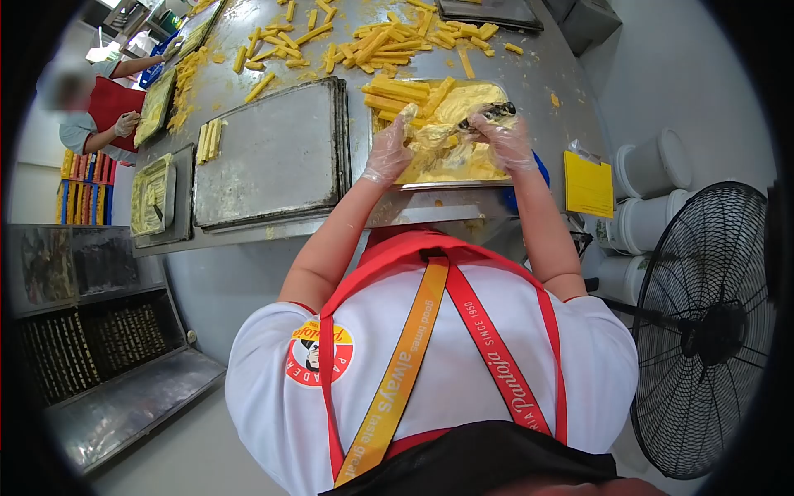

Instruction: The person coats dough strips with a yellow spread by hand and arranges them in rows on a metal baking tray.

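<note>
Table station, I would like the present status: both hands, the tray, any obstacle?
Right hand gripping dark-handled tool at the creamy mixture. Left hand by yellow sticks, grip unclear. Tray holding sticks and mixture. No obstacle seen between hands and tray.

Metal table (571, 124), loose yellow sticks (376, 48), stacked flat trays (273, 157), cream-filled tray (455, 185), crumbs (554, 100)

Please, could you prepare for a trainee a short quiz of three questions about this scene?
1. Which hand holds the dark tool, left or right?
2. True or false: the left hand wears a clear glove.
3. What food lies on the stack of flat trays?

Key:
1. The right hand.
2. True.
3. Yellow sticks, side by side near one edge.
</note>
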Available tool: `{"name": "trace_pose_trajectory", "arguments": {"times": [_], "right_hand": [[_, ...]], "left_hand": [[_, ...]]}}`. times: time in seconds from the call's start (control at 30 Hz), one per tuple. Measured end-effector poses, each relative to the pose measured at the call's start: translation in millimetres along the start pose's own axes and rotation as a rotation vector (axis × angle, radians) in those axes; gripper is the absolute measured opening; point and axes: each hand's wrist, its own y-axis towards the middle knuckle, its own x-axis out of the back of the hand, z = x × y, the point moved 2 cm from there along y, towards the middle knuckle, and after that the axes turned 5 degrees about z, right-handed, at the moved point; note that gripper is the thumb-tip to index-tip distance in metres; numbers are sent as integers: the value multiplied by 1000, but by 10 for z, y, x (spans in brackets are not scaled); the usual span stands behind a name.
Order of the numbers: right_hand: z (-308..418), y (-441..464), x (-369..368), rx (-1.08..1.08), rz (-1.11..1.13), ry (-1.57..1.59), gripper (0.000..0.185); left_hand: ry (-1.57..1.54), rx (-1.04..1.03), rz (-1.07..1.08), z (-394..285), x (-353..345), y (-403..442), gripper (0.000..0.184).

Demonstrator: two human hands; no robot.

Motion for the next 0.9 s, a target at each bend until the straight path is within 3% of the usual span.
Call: {"name": "trace_pose_trajectory", "arguments": {"times": [0.1,0.2,0.3,0.47,0.57,0.67,0.77,0.8,0.87,0.9], "right_hand": [[-209,150,250,-53,-117,-327,21],[-93,89,264,-155,-61,-570,27],[-84,-89,24,-42,86,57,23],[-331,132,354,-130,-74,-217,21],[-293,104,363,-46,-62,-410,20],[-103,-136,6,18,19,14,20],[-380,-13,226,112,-49,-377,21],[-169,-69,196,204,-121,-763,20],[-181,-44,242,182,-125,-755,21],[-143,-35,227,172,-122,-753,21]], "left_hand": [[-35,13,19,36,19,14,69],[-30,-47,-18,109,-25,45,71],[-27,-10,18,-49,39,45,67],[12,11,64,31,-5,19,61],[-27,102,20,-45,20,12,48],[-91,268,116,-122,65,48,36],[-196,423,184,-61,61,41,31],[-211,433,197,-91,85,39,32],[-242,454,217,-155,144,40,33],[-188,353,183,-202,171,41,33]]}}
